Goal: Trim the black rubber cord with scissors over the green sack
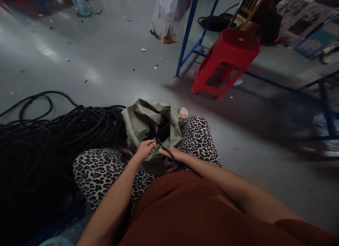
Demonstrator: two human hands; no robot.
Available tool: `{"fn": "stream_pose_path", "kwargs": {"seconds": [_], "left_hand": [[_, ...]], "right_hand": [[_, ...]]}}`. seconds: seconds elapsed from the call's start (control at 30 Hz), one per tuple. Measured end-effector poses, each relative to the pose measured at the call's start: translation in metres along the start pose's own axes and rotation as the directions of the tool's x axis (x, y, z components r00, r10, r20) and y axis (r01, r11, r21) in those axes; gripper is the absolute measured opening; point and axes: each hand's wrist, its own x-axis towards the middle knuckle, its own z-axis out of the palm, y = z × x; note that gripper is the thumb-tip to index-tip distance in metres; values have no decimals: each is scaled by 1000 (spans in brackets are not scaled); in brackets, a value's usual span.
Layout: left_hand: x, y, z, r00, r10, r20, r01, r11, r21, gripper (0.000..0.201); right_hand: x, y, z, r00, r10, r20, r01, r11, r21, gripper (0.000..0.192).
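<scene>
Left hand (145, 149) and right hand (172, 154) both pinched on thin black cable (165, 148), over lap, at mouth of green sack (148, 120). Big cable pile (53, 140) on floor beside left leg. Red stool (229, 58) well apart.

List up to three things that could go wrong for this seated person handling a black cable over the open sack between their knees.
1. The black cable is thin and held between the left hand and right hand; it may slip back into the green sack.
2. The big cable pile presses against the sack, so strands might snag or tangle.
3. The loose cable loop on the floor could trip someone walking past.
</scene>
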Motion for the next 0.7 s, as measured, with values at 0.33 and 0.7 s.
{"fn": "stream_pose_path", "kwargs": {"seconds": [0.33, 0.7], "left_hand": [[1, -3, -2, 1000, -20, -8, 20, 1000, 1, 37], [1, -2, 0, 1000, -12, 9, 12, 1000, 23, 24]], "right_hand": [[0, 1, 1, 1000, 17, 5, -17, 1000, 1, 58], [5, 7, 3, 1000, 1, 2, -1, 1000, -10, 58]]}}
